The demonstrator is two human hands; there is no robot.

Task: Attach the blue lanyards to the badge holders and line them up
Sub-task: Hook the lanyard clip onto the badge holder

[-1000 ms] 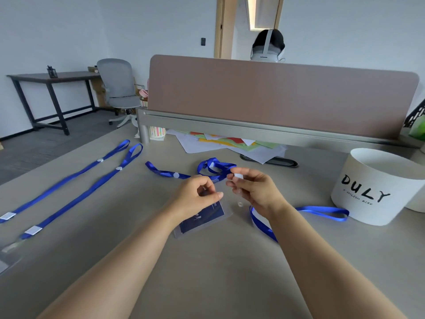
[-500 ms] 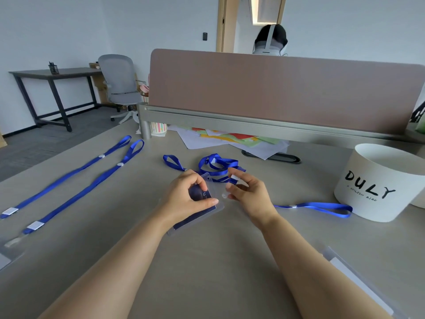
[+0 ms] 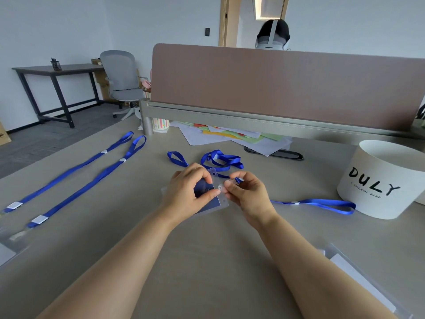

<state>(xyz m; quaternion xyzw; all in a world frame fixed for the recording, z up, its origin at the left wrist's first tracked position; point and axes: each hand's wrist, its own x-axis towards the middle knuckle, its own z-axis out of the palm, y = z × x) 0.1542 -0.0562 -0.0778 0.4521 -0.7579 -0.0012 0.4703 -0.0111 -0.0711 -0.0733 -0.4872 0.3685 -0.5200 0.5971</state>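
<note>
left hand grip pinches badge holder low over tabletop | right hand grip pinches blue lanyard end at holder's top edge | holder looks light, slick, bendy: hold near that edge | lanyard limp: steer by its end

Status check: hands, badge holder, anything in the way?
Left hand grips badge holder; right hand pinches lanyard end at its edge. Attachment not confirmed. Tangled lanyards close behind hands, not blocking.
</note>
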